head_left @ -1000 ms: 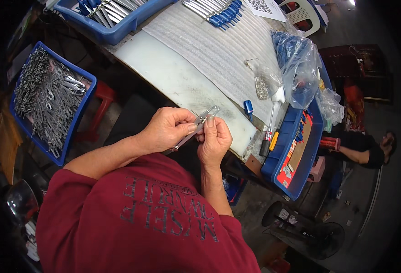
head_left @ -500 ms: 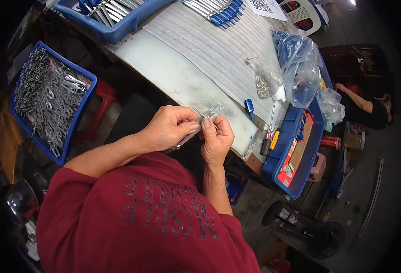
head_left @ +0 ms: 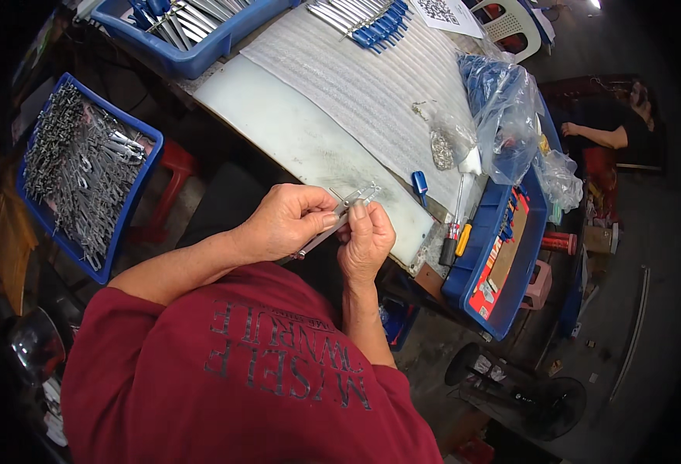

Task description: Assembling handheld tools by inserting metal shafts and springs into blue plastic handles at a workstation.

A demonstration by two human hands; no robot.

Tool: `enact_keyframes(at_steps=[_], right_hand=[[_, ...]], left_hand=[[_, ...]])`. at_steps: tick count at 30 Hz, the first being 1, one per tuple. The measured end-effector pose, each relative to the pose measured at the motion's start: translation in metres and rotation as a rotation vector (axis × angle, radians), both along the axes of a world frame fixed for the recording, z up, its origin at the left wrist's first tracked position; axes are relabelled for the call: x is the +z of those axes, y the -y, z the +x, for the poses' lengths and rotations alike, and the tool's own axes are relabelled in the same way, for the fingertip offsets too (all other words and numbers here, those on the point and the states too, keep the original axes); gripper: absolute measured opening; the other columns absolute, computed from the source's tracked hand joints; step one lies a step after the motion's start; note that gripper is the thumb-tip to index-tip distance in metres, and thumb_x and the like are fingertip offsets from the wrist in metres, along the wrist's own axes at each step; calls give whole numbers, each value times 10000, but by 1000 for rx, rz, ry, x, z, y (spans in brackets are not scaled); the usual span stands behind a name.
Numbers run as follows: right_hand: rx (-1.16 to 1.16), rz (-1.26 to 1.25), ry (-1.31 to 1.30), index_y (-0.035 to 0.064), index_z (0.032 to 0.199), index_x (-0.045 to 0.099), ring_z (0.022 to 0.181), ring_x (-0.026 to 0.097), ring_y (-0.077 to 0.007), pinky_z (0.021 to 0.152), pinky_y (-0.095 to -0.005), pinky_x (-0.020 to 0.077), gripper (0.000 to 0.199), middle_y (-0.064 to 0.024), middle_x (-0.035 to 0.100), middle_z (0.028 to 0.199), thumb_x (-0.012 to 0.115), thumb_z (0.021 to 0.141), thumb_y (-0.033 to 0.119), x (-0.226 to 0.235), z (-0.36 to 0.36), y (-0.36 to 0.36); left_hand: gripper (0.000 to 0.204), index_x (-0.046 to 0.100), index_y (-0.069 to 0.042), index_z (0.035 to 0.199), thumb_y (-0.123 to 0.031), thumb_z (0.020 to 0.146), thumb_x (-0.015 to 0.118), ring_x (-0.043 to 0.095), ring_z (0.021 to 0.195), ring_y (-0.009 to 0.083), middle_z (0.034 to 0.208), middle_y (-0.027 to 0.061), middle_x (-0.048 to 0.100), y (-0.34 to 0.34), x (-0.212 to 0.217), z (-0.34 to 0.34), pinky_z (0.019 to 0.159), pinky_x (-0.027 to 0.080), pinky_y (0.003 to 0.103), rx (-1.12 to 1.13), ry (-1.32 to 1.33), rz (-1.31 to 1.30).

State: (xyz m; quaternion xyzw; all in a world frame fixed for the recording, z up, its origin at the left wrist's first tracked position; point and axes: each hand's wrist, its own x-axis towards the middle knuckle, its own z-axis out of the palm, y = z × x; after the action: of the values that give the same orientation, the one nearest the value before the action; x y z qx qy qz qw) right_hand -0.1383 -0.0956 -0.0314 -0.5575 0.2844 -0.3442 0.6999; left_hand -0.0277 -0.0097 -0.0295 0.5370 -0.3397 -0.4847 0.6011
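Observation:
Close to the near edge of the table, a slim silver metal part (head_left: 361, 193) with a forked end is held between both hands. My left hand (head_left: 292, 220) pinches its lower length between thumb and fingers, and the other end shows below the fingers. My right hand (head_left: 367, 241) is closed on it near the fork, thumb on top; the fingers hide the middle of the part. Beyond the hands lies a white work board (head_left: 271, 104), with dark smudges by the fork. A blue-handled piece (head_left: 420, 185) rests to the right.
Blue trays stand around: metal parts fill the left tray (head_left: 155, 166), and others sit far left (head_left: 194, 66) and right (head_left: 450, 298). Screwdrivers (head_left: 464, 238), a clear bag (head_left: 503, 147) and a row of blue-handled tools (head_left: 379, 31) lie on the table. Another person (head_left: 607, 138) sits at right.
Both hands keep their grip on the metal part, with my right fingers and thumb slightly shifted along it. At right, the other person's arm and body have moved.

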Motion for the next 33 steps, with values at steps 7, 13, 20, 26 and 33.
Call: enact_keyframes(at_steps=[7,13,20,26,33], right_hand=[[-10,12,36,19,744,525,479,379,-39,436,-163,304,185,-6,500,589,501,861,161,0,1,0],[-20,37,37,10,752,533,468,372,-37,424,-164,289,179,-5,497,581,501,860,149,0,2,-3],[-19,45,30,7,743,538,472,373,-37,426,-163,284,183,-7,499,583,503,858,146,0,2,-4],[-24,21,21,6,732,538,475,375,-39,429,-165,286,195,-8,497,583,500,859,149,-1,2,-4],[-18,72,27,3,722,538,471,379,-42,430,-167,293,197,-15,504,586,505,855,145,0,1,-4]], left_hand=[[107,569,32,869,-54,822,527,483,621,31,714,6,560,1,1,1,528,392,170,-14,-45,0],[89,577,25,841,-48,814,535,467,585,24,673,-5,546,-1,1,1,495,379,175,12,8,12],[88,578,25,837,-44,815,530,472,587,25,685,2,556,-1,3,1,495,380,174,2,-1,24],[94,577,29,841,-49,817,530,476,590,27,699,8,565,0,2,1,498,382,172,0,-20,24],[92,582,27,833,-44,816,526,473,583,27,688,6,562,-2,0,-1,495,381,173,28,-64,12]])
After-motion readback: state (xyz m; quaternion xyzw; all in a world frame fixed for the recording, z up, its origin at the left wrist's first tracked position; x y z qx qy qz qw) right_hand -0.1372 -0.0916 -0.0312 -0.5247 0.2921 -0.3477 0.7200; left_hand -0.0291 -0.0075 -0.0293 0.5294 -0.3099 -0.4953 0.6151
